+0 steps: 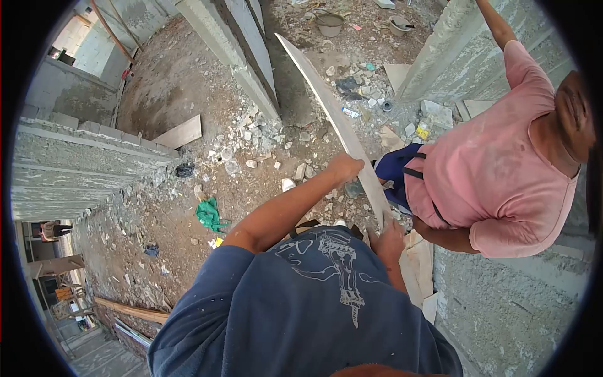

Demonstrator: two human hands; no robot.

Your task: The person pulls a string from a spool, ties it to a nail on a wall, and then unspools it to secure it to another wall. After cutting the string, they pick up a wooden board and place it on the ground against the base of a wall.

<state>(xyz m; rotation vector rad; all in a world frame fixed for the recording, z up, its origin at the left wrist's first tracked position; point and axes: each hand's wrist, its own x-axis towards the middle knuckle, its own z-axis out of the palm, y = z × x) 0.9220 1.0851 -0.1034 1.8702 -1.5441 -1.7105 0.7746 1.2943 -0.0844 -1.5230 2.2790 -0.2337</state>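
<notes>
A long, pale, thin board (337, 116) stretches away in front of my body, slightly curved in this wide view. My left hand (345, 168) is closed around its edge about midway along. Nearer my chest, my right hand (388, 242) grips the board's near part, with some of its fingers hidden. On my right, close to the board, stands a person in a pink shirt (490, 163). That person's one arm reaches up against the wall; the other hangs low near my right hand, its hand hidden from view.
Rubble (257, 129) and stones litter the dirt floor. Rough concrete walls (465, 53) rise at the right, and a concrete column (220, 41) stands ahead. A green cloth (210, 215) lies left of me. Buckets (328, 24) sit farther off, and planks (129, 309) lie at lower left.
</notes>
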